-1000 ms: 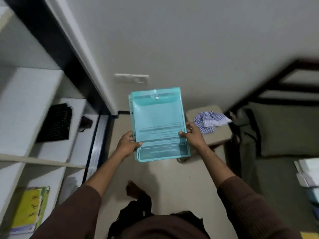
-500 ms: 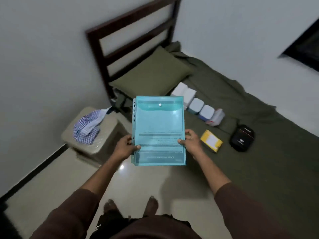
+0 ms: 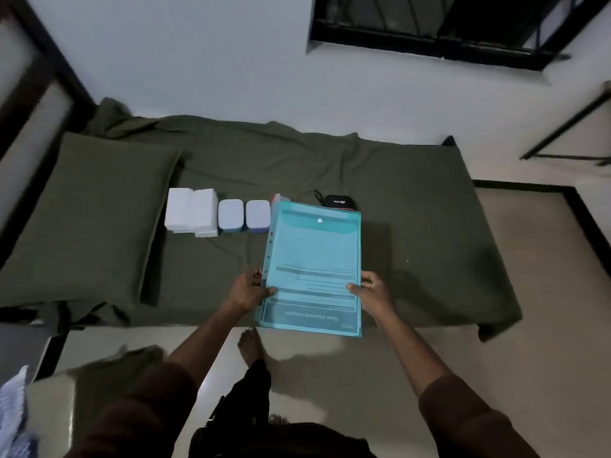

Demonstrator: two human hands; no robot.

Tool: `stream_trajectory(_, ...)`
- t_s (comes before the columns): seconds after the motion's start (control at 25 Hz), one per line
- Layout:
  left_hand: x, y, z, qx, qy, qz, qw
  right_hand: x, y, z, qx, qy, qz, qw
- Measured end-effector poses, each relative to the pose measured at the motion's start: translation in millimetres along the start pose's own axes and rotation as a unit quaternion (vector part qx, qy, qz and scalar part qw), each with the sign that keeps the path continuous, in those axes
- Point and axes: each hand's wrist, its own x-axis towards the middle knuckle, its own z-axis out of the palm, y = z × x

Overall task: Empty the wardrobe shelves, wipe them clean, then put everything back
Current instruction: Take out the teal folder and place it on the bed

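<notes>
Both hands hold the teal plastic folder (image 3: pixel 312 266) by its near end — left hand (image 3: pixel 247 290) pinching the punched edge, right hand (image 3: pixel 371 290) gripping the opposite edge, thumbs on top. The folder hangs over the bed (image 3: pixel 413 206), close to the row of white boxes (image 3: pixel 193 211) and a black pouch (image 3: pixel 339 201); a green pillow (image 3: pixel 86 219) lies left.

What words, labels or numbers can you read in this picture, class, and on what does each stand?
"Clean V...": upside-down heading on the paper inside the teal folder; the rest is blurred.
Smaller lines on that paper: too small to read.
Pale marking on the black pouch: too blurred to read.
White boxes: no text visible.
</notes>
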Motion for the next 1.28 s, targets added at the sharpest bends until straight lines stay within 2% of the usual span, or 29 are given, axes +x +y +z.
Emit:
stream_trajectory(0.08, 39, 25, 12, 0.032, -0.031, 0.005, 0.999, 12, -7, -21, -0.009, 0.047, 0.033, 0.998)
stream_trajectory(0.32, 131, 80, 55, 0.071, -0.11, 0.024, 0.991, 54, -15, -65, -0.006, 0.106, 0.078, 0.991)
stream_trajectory(0.48, 179, 104, 103, 0.058, -0.122, -0.002, 0.991, 92, -5, -99, 0.009, 0.113, 0.104, 0.988)
stream_trajectory(0.64, 219, 142, 166, 0.081, -0.169, -0.048, 0.981, 149, -11, -158, 0.011, 0.136, 0.102, 0.985)
stream_trajectory(0.76, 254, 159, 212, 0.093, -0.177, -0.087, 0.976, 204, -14, -210, -0.013, 0.11, 0.108, 0.988)
stream_trajectory(0.92, 298, 166, 267, 0.101, -0.148, -0.1, 0.979, 270, -12, -266, -0.039, 0.083, 0.106, 0.99)
stream_trajectory(1.08, 328, 181, 315, 0.11, -0.071, -0.117, 0.984, 329, -15, -302, -0.074, 0.058, 0.108, 0.99)
stream_trajectory(1.28, 356, 189, 346, 0.231, -0.045, -0.104, 0.966, 376, -2, -319, -0.106, 0.064, 0.107, 0.986)
